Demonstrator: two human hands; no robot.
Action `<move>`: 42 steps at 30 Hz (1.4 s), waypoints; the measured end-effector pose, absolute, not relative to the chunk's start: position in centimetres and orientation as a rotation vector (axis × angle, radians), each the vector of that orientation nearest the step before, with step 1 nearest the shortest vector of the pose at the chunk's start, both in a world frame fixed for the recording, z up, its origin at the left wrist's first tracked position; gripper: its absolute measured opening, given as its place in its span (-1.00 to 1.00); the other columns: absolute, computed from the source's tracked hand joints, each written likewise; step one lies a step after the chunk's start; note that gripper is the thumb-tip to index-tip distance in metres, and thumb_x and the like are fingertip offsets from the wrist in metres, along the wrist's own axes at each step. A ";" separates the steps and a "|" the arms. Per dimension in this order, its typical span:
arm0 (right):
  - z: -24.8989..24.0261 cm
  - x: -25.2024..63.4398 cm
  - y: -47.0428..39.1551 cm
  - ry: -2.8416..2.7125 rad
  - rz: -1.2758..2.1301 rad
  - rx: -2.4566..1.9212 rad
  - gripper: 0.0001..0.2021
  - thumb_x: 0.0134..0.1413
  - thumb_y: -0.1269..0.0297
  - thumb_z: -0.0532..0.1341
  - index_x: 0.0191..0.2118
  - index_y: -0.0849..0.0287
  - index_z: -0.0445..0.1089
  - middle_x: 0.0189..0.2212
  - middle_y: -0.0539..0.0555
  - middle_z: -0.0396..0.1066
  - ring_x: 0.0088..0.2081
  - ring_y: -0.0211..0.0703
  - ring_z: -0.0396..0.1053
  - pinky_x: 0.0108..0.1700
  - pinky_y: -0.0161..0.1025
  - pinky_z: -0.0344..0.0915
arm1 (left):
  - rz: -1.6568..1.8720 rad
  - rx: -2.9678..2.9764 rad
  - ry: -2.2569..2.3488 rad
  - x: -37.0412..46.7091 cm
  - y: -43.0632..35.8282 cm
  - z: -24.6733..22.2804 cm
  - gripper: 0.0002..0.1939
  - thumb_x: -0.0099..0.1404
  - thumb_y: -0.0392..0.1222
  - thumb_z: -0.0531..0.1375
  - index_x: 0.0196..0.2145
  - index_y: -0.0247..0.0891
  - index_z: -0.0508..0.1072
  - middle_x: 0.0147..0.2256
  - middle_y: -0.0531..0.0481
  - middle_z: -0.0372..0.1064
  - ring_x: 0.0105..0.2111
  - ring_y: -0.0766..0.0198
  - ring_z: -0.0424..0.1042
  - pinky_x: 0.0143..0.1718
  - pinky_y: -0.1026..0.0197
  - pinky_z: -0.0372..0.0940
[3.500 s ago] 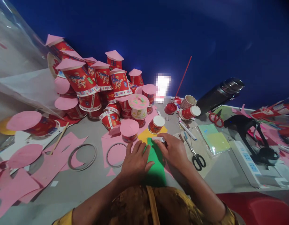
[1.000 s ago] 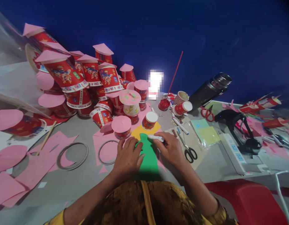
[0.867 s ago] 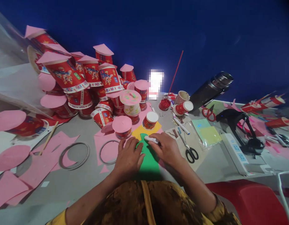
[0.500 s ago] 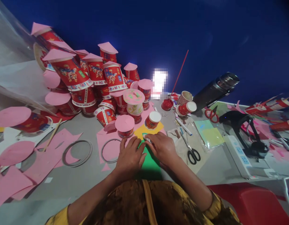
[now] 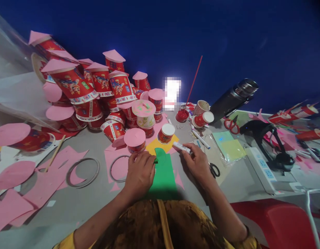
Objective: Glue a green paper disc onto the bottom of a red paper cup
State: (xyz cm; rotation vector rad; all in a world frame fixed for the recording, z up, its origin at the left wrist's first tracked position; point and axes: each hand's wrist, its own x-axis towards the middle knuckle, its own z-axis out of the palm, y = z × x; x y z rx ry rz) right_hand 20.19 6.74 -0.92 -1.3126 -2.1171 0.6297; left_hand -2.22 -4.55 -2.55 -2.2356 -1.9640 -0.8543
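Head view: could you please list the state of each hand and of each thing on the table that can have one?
left hand: pressed flat on the green paper's left edge.
right hand: fingers closed on the white marker.
white marker: held off the paper, lying level.
green paper: flat on the table, top cut to a rounded tab.
black-handled scissors: lying flat, partly hidden by the right hand.
red-handled scissors: lying flat.
thermos flask: capped.

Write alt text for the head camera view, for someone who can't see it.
A person's left hand presses on a green paper cutout on a grey table while the right hand holds a white marker just beside it. Behind stand red paper cups with pink paper lids; black-handled scissors lie right.
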 end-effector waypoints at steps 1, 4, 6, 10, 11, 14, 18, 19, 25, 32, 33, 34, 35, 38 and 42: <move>-1.3 20.1 6.8 -2.126 0.619 -1.314 -0.74 0.26 0.23 0.18 -0.03 0.17 0.49 -0.18 0.13 0.54 -0.21 -0.02 0.42 -0.13 -0.12 0.31 | -0.860 -2.233 -1.963 -2.3 -4.5 -2.5 -0.84 0.39 -0.37 0.13 -0.13 -0.32 0.49 -0.17 -0.18 0.55 -0.04 -0.05 0.48 0.01 -0.10 0.20; -2.0 20.0 7.0 -2.178 0.586 -1.304 -0.76 0.21 0.29 0.18 -0.05 0.16 0.49 -0.19 0.16 0.54 -0.15 0.06 0.41 -0.05 -0.03 0.31 | -0.934 -2.220 -1.923 -2.6 -4.5 -2.1 -0.86 0.40 -0.38 0.13 -0.23 -0.28 0.50 -0.21 -0.13 0.55 -0.08 -0.01 0.49 -0.05 -0.05 0.25; -2.0 20.0 6.9 -2.213 0.558 -1.286 -0.76 0.18 0.33 0.18 -0.07 0.15 0.49 -0.20 0.17 0.54 -0.14 0.08 0.39 -0.01 0.01 0.30 | -1.046 -2.204 -1.902 -2.6 -4.6 -1.8 -0.86 0.41 -0.38 0.14 -0.23 -0.29 0.50 -0.22 -0.14 0.55 -0.12 0.03 0.50 -0.08 -0.01 0.30; -0.8 19.8 5.9 -2.123 0.532 -1.264 -0.81 0.22 0.26 0.21 -0.11 0.14 0.50 -0.14 0.19 0.54 -0.08 0.09 0.38 0.02 0.00 0.29 | -1.388 -2.165 -1.971 -2.6 -4.9 -0.9 -0.87 0.41 -0.39 0.14 -0.20 -0.29 0.50 -0.25 -0.09 0.54 -0.21 0.18 0.52 -0.13 0.15 0.39; -0.5 19.6 5.4 -2.066 0.622 -1.269 -0.81 0.24 0.21 0.21 -0.12 0.14 0.51 -0.18 0.17 0.55 -0.14 0.04 0.40 -0.04 -0.05 0.32 | -1.467 -2.146 -2.004 -2.6 -4.9 -0.7 -0.87 0.40 -0.39 0.15 -0.19 -0.28 0.50 -0.25 -0.07 0.54 -0.21 0.22 0.52 -0.13 0.19 0.40; 0.2 18.5 3.7 -1.882 1.133 -1.252 -0.71 0.30 0.07 0.19 -0.10 0.16 0.50 -0.37 0.06 0.50 -0.39 -0.15 0.37 -0.32 -0.24 0.31 | -1.629 -2.100 -2.094 -2.4 -4.8 -0.2 -0.88 0.39 -0.37 0.17 -0.21 -0.26 0.52 -0.25 -0.04 0.55 -0.21 0.28 0.54 -0.12 0.26 0.40; 0.4 16.9 2.2 -1.815 1.393 -1.215 -0.74 0.20 0.08 0.23 -0.26 0.19 0.48 -0.50 -0.04 0.37 -0.47 -0.26 0.25 -0.43 -0.34 0.18 | -1.749 -2.098 -2.178 -2.2 -4.6 0.2 -0.88 0.38 -0.32 0.19 -0.26 -0.24 0.55 -0.27 -0.02 0.55 -0.23 0.28 0.53 -0.16 0.28 0.40; 0.4 16.7 2.0 -1.828 1.362 -1.234 -0.75 0.19 0.10 0.23 -0.34 0.19 0.45 -0.54 -0.06 0.31 -0.49 -0.27 0.21 -0.44 -0.34 0.13 | -1.774 -2.107 -2.202 -2.2 -4.5 0.4 -0.88 0.38 -0.30 0.19 -0.27 -0.23 0.55 -0.28 -0.02 0.55 -0.24 0.28 0.53 -0.17 0.28 0.40; 0.5 16.6 2.1 -1.960 1.242 -1.289 -0.71 0.25 0.11 0.15 -0.44 0.15 0.32 -0.58 -0.08 0.21 -0.49 -0.26 0.16 -0.43 -0.32 0.05 | -1.902 -2.041 -2.543 -1.9 -4.6 1.0 -0.88 0.30 -0.15 0.25 -0.30 -0.20 0.58 -0.32 0.00 0.56 -0.32 0.24 0.49 -0.24 0.22 0.38; 0.9 16.9 2.1 -2.098 1.291 -1.260 -0.74 0.24 0.19 0.15 -0.48 0.13 0.26 -0.58 -0.09 0.17 -0.49 -0.26 0.14 -0.42 -0.32 0.02 | -2.466 -1.585 -2.930 -1.9 -4.0 1.0 -0.47 0.04 -0.11 0.40 -0.02 -0.26 0.47 -0.39 0.10 0.46 -0.37 0.30 0.44 -0.31 0.27 0.33; 1.0 16.9 2.1 -2.097 1.306 -1.255 -0.74 0.24 0.19 0.15 -0.47 0.13 0.27 -0.58 -0.09 0.17 -0.49 -0.27 0.14 -0.42 -0.32 0.01 | -2.476 -1.558 -2.987 -2.0 -3.9 1.0 -0.43 0.02 -0.10 0.42 0.00 -0.27 0.47 -0.39 0.10 0.44 -0.39 0.32 0.42 -0.32 0.28 0.31; 1.0 16.9 2.1 -2.095 1.319 -1.249 -0.74 0.23 0.19 0.15 -0.47 0.13 0.26 -0.58 -0.09 0.17 -0.49 -0.27 0.14 -0.42 -0.32 0.01 | -2.469 -1.545 -3.049 -2.1 -3.9 1.0 -0.41 0.00 -0.09 0.43 0.00 -0.29 0.48 -0.39 0.10 0.44 -0.39 0.33 0.40 -0.33 0.29 0.29; 1.1 17.0 2.1 -2.096 1.333 -1.240 -0.74 0.23 0.19 0.15 -0.48 0.14 0.26 -0.58 -0.10 0.18 -0.48 -0.27 0.15 -0.42 -0.32 0.00 | -2.460 -1.537 -3.107 -2.2 -3.8 1.1 -0.41 -0.02 -0.09 0.44 -0.03 -0.30 0.50 -0.38 0.09 0.44 -0.39 0.33 0.39 -0.34 0.29 0.28; 1.1 17.1 2.1 -2.097 1.372 -1.219 -0.73 0.23 0.19 0.15 -0.48 0.15 0.25 -0.56 -0.10 0.18 -0.47 -0.28 0.15 -0.41 -0.33 0.00 | -2.462 -1.544 -3.207 -2.3 -3.8 1.2 -0.48 -0.06 -0.06 0.45 -0.14 -0.32 0.56 -0.38 0.06 0.46 -0.38 0.32 0.39 -0.36 0.29 0.25; 1.0 17.4 2.2 -2.101 1.421 -1.204 -0.72 0.24 0.17 0.14 -0.47 0.15 0.24 -0.56 -0.10 0.15 -0.46 -0.29 0.14 -0.41 -0.34 -0.01 | -2.427 -1.560 -3.198 -2.1 -3.8 1.5 -0.61 -0.08 -0.05 0.45 -0.30 -0.29 0.56 -0.50 0.12 0.37 -0.47 0.35 0.30 -0.43 0.31 0.17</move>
